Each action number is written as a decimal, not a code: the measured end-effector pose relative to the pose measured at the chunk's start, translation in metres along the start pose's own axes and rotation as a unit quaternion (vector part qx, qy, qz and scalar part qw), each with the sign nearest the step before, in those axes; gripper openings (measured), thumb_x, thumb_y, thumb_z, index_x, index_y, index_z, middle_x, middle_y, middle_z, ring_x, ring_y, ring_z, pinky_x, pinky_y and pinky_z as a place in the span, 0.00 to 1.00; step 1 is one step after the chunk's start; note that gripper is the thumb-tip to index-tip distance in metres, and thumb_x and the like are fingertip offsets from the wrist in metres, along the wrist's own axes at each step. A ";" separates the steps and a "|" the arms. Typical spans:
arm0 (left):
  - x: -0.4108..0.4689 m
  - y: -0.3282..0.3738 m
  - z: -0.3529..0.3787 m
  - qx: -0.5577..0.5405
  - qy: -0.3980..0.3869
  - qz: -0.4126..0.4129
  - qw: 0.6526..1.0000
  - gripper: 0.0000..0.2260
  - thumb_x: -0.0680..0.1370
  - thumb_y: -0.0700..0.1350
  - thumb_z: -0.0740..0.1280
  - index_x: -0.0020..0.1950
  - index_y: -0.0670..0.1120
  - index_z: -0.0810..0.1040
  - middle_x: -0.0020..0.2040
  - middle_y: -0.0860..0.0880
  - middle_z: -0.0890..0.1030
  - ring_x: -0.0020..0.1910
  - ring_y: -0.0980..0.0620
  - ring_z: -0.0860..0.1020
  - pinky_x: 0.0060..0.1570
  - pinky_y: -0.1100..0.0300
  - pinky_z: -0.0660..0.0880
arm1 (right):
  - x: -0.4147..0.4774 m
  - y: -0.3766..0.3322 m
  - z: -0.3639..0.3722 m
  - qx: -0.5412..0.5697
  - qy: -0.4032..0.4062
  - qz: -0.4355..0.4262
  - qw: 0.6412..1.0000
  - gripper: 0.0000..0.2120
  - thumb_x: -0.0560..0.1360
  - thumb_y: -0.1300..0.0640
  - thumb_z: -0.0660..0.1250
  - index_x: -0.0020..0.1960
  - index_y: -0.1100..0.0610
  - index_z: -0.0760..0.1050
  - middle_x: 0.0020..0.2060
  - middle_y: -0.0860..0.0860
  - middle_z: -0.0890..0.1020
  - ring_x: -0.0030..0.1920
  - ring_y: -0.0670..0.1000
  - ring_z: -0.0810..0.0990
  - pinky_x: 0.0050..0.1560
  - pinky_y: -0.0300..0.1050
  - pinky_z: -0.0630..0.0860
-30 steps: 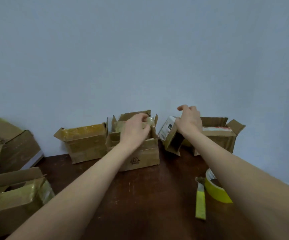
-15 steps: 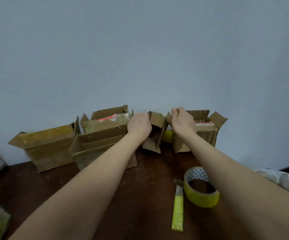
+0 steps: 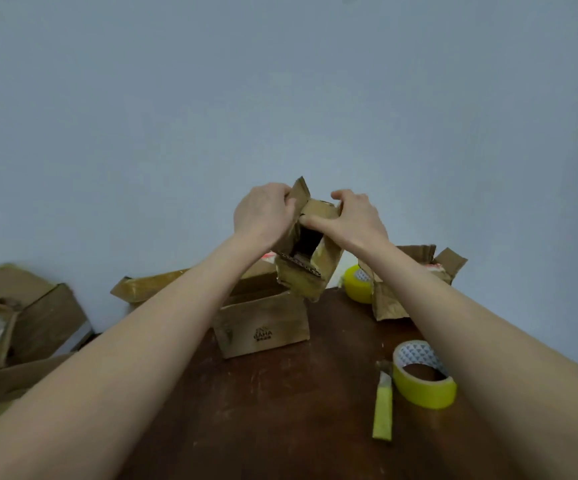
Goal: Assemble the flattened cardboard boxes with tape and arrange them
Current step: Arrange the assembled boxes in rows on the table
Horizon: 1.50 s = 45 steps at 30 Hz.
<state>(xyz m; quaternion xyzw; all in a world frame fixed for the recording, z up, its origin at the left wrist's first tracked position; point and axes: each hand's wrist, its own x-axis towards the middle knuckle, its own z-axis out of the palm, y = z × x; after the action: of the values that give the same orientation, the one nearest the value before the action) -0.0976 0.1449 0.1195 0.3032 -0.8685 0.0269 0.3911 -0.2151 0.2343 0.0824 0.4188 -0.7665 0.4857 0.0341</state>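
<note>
1. Small cardboard box [image 3: 303, 278] is up in the air, held btw both hands, above the printed box [image 3: 266, 323] that stands on the table [image 3: 280, 410]. Open end faces the camera, flaps loose, no tape seen across the opening.
2. L hand [image 3: 263, 213] grips the side wall, fingers curled round the raised flap. R hand [image 3: 353, 216] pinches the top flap, thumb under and fingers over.
3. Handling (my guess): light, thin corrugated, worn and creased. Walls prob flex or skew if squeezed. Flaps floppy at the folds, and the ragged edges could tear.
4. Where to hold: walls near corners and fold lines, not flap tips. One hand should pin the folded flaps flat while the other goes for tape.
5. Yellow tape roll [image 3: 424, 386] lies just beside the R forearm, on its inner side. Yellow strip [image 3: 382, 410] lies just beside the roll; cannot tell if cutter or tape piece.
6. 2nd yellow roll [image 3: 358, 284] sits below the R wrist, next to an open box [image 3: 415, 292].
</note>
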 end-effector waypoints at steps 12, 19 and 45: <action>-0.077 -0.076 -0.100 0.068 0.037 -0.030 0.997 0.15 0.79 0.56 0.63 0.63 0.54 0.75 0.58 0.50 0.80 0.57 0.47 0.77 0.45 0.58 0.71 | -0.070 -0.088 0.027 0.006 -0.120 -0.007 0.993 0.10 0.79 0.61 0.56 0.44 0.63 0.74 0.42 0.59 0.80 0.40 0.63 0.83 0.44 0.55 0.82; -0.113 -0.107 -0.119 -0.108 -0.017 -0.240 0.964 0.28 0.74 0.45 0.72 0.69 0.42 0.65 0.63 0.42 0.74 0.59 0.42 0.74 0.49 0.57 0.72 | -0.088 -0.110 0.058 0.072 -0.051 0.033 0.996 0.13 0.79 0.60 0.54 0.42 0.61 0.73 0.43 0.58 0.80 0.35 0.60 0.83 0.42 0.53 0.81; -0.093 -0.264 0.029 -0.342 -0.090 -0.546 0.760 0.23 0.80 0.50 0.63 0.71 0.41 0.65 0.66 0.42 0.73 0.63 0.39 0.73 0.58 0.40 0.74 | -0.012 -0.084 0.247 -0.196 -0.165 -0.027 0.966 0.13 0.80 0.60 0.59 0.61 0.56 0.77 0.61 0.56 0.75 0.65 0.58 0.69 0.53 0.51 0.73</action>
<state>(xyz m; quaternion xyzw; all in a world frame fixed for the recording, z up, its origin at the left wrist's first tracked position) 0.0752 -0.0314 -0.0162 0.5734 -0.5385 -0.5172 0.3373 -0.0631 0.0356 0.0066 0.4986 -0.8304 0.2486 0.0014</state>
